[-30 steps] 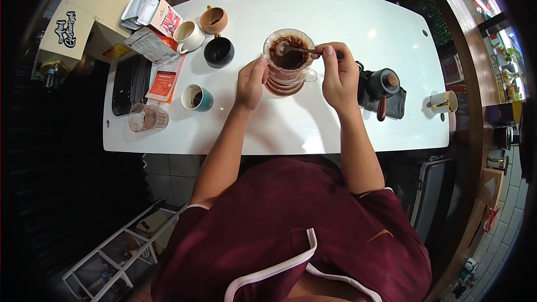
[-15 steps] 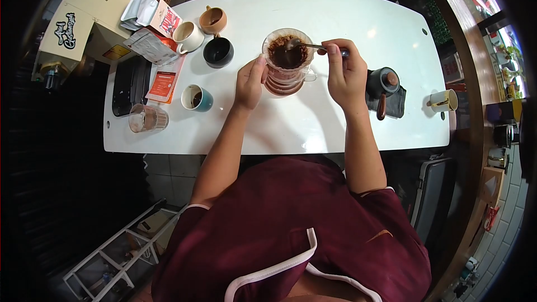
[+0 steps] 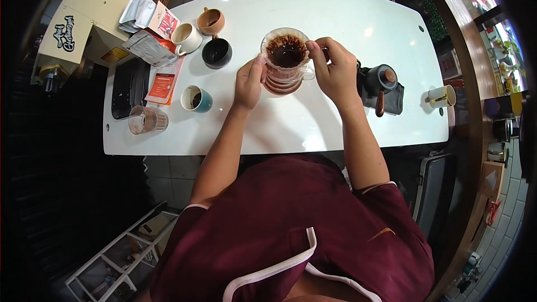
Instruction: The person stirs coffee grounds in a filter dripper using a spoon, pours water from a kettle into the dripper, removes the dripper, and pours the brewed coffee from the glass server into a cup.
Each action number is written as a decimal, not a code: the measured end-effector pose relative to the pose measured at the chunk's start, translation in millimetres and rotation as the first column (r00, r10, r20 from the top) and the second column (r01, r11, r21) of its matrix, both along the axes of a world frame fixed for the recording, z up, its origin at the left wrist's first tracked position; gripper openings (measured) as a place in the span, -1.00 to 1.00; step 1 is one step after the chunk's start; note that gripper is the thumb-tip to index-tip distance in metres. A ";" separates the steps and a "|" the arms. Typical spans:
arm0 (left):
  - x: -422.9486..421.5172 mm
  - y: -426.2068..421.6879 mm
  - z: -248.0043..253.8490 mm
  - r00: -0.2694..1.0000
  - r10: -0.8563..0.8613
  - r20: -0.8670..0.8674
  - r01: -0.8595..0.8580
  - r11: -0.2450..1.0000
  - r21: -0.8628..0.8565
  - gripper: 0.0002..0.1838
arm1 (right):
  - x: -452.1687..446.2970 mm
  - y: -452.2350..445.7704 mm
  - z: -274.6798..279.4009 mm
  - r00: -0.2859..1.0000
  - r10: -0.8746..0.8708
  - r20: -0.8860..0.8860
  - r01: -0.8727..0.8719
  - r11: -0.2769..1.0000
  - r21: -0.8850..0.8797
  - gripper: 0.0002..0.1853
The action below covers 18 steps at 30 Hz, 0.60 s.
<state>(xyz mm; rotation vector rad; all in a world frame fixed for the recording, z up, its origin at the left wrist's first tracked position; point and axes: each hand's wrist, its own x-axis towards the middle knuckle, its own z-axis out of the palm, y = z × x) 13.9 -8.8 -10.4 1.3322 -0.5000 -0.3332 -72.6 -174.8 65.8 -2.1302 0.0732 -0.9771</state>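
A clear coffee dripper (image 3: 268, 39) stands on a glass server (image 3: 282, 85) holding brown liquid. Dark wet coffee (image 3: 285, 55) fills its middle, with grounds clinging to the wall. My left hand (image 3: 249, 83) grips the dripper's left side, thumb toward me and the other fingers mostly hidden. Pinched in my right hand (image 3: 337, 74) is a spoon (image 3: 300, 50), held over the right rim with its bowl down in the coffee. Most of the spoon's handle is hidden behind my fingers.
Left of the dripper are a black cup (image 3: 217, 53), a white cup (image 3: 187, 38), a brown cup (image 3: 211, 21), a blue cup (image 3: 205, 100) and a ribbed glass (image 3: 149, 119). A black kettle (image 3: 381, 81) and a pale mug (image 3: 442, 97) stand at right. A grinder (image 3: 84, 17) is far left.
My right hand has moved left, closer to the dripper, and the spoon's bowl has sunk into the coffee. My left hand keeps its hold on the dripper.
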 end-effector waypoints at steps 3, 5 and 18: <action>0.1 0.5 1.2 1.000 -0.003 0.006 0.003 1.000 0.004 -0.56 | 2.5 1.9 -0.3 0.997 -0.045 0.060 0.049 0.996 -0.070 -0.79; 0.4 2.0 1.5 1.000 -0.006 0.013 0.005 1.000 0.008 -0.56 | 4.3 4.9 -0.1 0.997 -0.060 0.058 0.063 0.997 -0.052 -0.78; -1.5 2.8 5.1 0.998 -0.023 0.061 0.022 1.000 0.020 -0.56 | 8.1 0.7 -12.0 0.976 -0.213 -0.054 0.220 0.945 0.244 -0.66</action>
